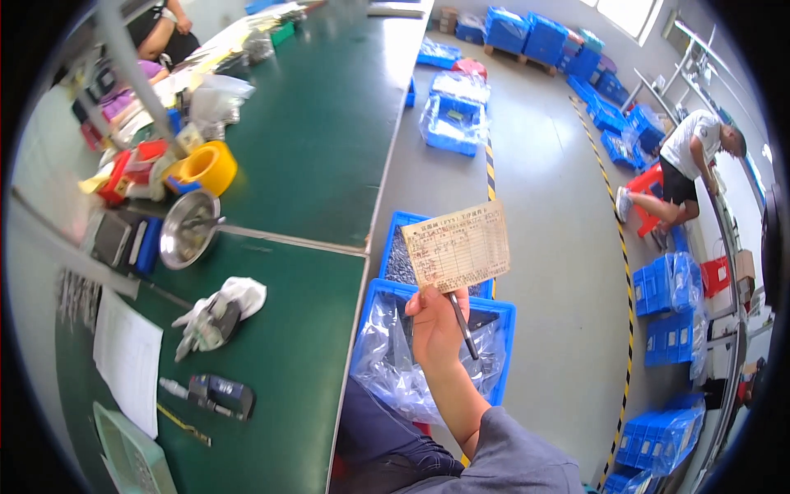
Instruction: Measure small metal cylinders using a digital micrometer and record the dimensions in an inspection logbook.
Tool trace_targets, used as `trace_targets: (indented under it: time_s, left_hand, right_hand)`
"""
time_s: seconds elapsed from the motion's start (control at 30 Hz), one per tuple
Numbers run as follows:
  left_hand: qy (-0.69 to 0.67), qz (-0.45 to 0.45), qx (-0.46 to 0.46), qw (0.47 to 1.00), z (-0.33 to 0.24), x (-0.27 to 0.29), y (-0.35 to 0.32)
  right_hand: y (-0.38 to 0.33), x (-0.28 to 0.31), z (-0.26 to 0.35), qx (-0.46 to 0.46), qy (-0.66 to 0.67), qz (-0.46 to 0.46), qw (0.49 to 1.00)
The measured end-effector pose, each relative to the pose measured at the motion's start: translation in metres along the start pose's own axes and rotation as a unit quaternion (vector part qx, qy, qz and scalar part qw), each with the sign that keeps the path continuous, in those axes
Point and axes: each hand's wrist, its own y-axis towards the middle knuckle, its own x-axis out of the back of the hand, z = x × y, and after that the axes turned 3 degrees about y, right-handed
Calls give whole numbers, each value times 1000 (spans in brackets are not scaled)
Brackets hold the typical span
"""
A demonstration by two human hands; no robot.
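Note:
My right hand (439, 329) is closed on a worn, cream-coloured paper card (461, 247) with a printed grid and handwriting, held up by its lower edge. A dark pen (464, 328) is also in this hand, slanting down from the fingers. Beneath the hand stands a blue crate (508, 350) lined with clear plastic; dark contents show partly through it. Just beyond it, another blue crate (393, 239) holds many small dark parts, partly covered by the card. My left hand is out of view.
Left of me, the green table (304, 329) carries a digital micrometer (218, 395), a white glove (243, 296), a metal bowl (169, 239), a yellow tape roll (222, 169) and a paper sheet (127, 354). Blue crates (671, 342) line the right side, where a person (691, 148) leans over.

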Motion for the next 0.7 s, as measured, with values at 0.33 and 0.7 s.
trace_targets:
  time_s: [0.33,0.7]
  left_hand:
    - [13,-126,-159,979,10,46,-8]
    - [72,-163,-577,797,-121,-1,59]
  right_hand:
    - [-149,-77,-27,-164,-18,183,969]
    - [-291,-104,-39,-487,-140,356,785]
